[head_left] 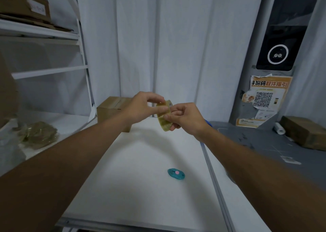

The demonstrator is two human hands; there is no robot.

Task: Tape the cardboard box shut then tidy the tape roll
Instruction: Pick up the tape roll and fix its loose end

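One tape roll (164, 116) held in air above white table (141, 196): left hand (141, 106) pinching upper edge, right hand (187, 118) gripping lower side. One cardboard box (112, 111) behind left forearm, on table. One teal cutter (176, 174) lying apart, nearer camera

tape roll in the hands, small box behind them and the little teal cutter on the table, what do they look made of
Yellowish translucent tape roll: looks like glossy plastic packing tape, since light shows through its layered band. Small brown box: matte corrugated cardboard by its colour, with a shinier strip along the top seam, probably tape. Teal oval cutter with a pink button: smooth moulded plastic, most likely; no blade visible.
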